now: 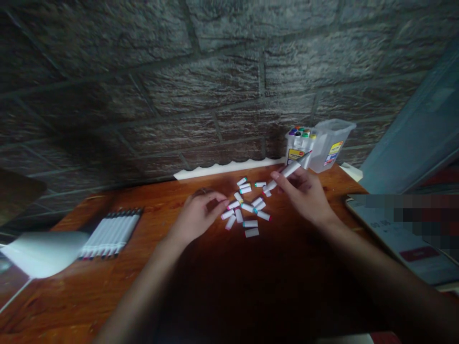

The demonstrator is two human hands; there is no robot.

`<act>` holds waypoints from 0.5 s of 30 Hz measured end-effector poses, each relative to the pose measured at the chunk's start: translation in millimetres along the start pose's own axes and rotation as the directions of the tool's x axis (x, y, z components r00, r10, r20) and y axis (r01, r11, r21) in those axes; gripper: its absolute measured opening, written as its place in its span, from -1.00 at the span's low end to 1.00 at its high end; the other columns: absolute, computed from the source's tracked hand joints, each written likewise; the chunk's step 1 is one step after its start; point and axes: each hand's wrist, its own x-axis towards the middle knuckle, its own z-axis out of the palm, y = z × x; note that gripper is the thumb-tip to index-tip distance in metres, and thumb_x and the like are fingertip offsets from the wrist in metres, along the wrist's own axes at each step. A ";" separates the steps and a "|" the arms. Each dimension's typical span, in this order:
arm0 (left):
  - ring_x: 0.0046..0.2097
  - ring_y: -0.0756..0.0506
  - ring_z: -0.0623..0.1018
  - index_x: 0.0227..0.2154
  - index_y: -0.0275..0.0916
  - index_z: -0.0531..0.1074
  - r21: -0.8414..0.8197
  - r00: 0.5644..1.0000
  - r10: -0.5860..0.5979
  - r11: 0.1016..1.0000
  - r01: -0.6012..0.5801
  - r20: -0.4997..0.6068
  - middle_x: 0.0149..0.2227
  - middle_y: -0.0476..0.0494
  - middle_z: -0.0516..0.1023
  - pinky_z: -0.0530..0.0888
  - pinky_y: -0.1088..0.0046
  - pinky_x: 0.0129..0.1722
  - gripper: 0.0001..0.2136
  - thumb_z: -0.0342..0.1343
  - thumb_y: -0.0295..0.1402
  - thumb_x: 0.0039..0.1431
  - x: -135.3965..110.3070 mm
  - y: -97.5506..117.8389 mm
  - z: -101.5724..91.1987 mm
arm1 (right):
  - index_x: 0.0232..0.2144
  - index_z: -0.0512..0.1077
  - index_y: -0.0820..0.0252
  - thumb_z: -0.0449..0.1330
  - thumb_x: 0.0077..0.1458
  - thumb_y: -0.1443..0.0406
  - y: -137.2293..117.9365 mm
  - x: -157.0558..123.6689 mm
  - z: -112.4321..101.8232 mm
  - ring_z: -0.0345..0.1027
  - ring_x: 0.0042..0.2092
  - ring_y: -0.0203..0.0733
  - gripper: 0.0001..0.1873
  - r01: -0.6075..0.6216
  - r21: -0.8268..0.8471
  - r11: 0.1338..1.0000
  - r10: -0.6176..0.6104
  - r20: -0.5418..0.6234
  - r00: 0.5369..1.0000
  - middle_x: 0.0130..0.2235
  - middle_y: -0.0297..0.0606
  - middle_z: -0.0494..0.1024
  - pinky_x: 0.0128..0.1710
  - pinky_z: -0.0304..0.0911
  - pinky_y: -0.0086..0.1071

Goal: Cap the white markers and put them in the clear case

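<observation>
My right hand [305, 193] holds a white marker [289, 171] slanted up to the right, its fingers closed round the lower part. My left hand [199, 215] rests on the wooden table [143, 267], fingers curled, fingertips pinching a white cap with a pink end [233, 205] at the left edge of a scatter of several small white marker caps [249, 210] with coloured ends. The caps lie between my two hands.
A row of several white markers [113, 231] lies at the left. A clear plastic box with markers [300, 143] and an open clear container [332, 143] stand at the back by the stone-pattern wall. A white object [43, 251] is at far left, papers [405, 239] at right.
</observation>
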 end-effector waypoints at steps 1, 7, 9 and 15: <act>-0.22 -0.09 0.57 -0.26 -0.18 0.55 -0.013 0.999 0.017 1.000 -0.016 0.031 -0.24 -0.06 0.63 0.44 0.38 -0.19 -0.82 0.07 -0.26 0.28 0.0 0.8 1.8 | -0.39 0.44 0.20 0.31 0.04 0.05 -0.1 -0.1 0.1 0.29 -0.47 -0.34 -0.67 -0.005 0.003 1.000 0.005 0.000 1.000 -0.47 -0.35 0.47 -0.47 0.22 -0.43; -0.06 -0.12 0.50 -0.15 -0.14 0.52 -0.020 0.968 0.217 0.976 -0.217 0.123 -0.13 -0.09 0.58 0.37 0.27 0.01 -0.82 0.09 -0.43 0.24 -4.1 6.4 15.4 | -0.42 0.44 0.19 0.32 0.01 0.04 -3.9 -0.1 1.8 0.26 -0.48 -0.34 -0.67 -0.019 0.011 1.000 0.020 -0.041 0.999 -0.51 -0.38 0.43 -0.47 0.20 -0.44; 0.00 -0.14 0.47 -0.13 -0.11 0.51 0.025 0.960 0.242 0.969 -0.248 0.142 -0.08 -0.07 0.56 0.32 0.20 0.07 -0.77 0.10 -0.48 0.20 -6.2 8.8 17.3 | -0.43 0.44 0.19 0.33 -0.01 0.04 -4.5 0.0 2.6 0.23 -0.50 -0.35 -0.67 -0.036 0.036 0.999 0.037 -0.044 0.998 -0.53 -0.40 0.41 -0.48 0.19 -0.45; 0.09 -0.15 0.39 -0.10 -0.06 0.50 0.066 0.943 0.247 0.961 -0.267 0.222 0.02 -0.04 0.50 0.27 0.19 0.09 -0.70 0.07 -0.54 0.17 -8.8 14.6 20.3 | -0.46 0.43 0.18 0.34 -0.05 0.00 -3.0 1.1 4.0 0.23 -0.50 -0.35 -0.62 -0.107 0.061 0.992 0.110 -0.042 0.993 -0.52 -0.39 0.41 -0.50 0.17 -0.44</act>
